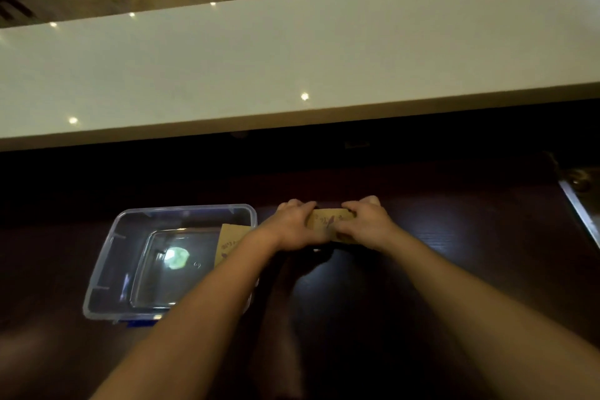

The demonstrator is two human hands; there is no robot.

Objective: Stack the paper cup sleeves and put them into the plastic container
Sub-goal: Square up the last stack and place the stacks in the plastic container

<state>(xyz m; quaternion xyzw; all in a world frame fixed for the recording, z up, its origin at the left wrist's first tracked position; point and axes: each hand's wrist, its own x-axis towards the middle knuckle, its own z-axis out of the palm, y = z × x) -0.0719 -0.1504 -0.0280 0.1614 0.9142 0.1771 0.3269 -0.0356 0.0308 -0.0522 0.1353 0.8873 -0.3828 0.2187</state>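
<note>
A flat brown paper cup sleeve stack (328, 221) with dark print is gripped between both hands just right of the container. My left hand (293, 226) clasps its left end and my right hand (365, 222) clasps its right end. The clear plastic container (107, 265) stands on the dark table at the left. Another brown sleeve (229, 242) lies inside it against the right wall, partly hidden by my left forearm.
A long white counter (292, 58) runs across above the dark table (454, 269). A metal edge with a fitting (581, 201) sits at the far right. A blue lid part (139, 323) peeks from under the container's near side. Dark chairs stand beyond the counter.
</note>
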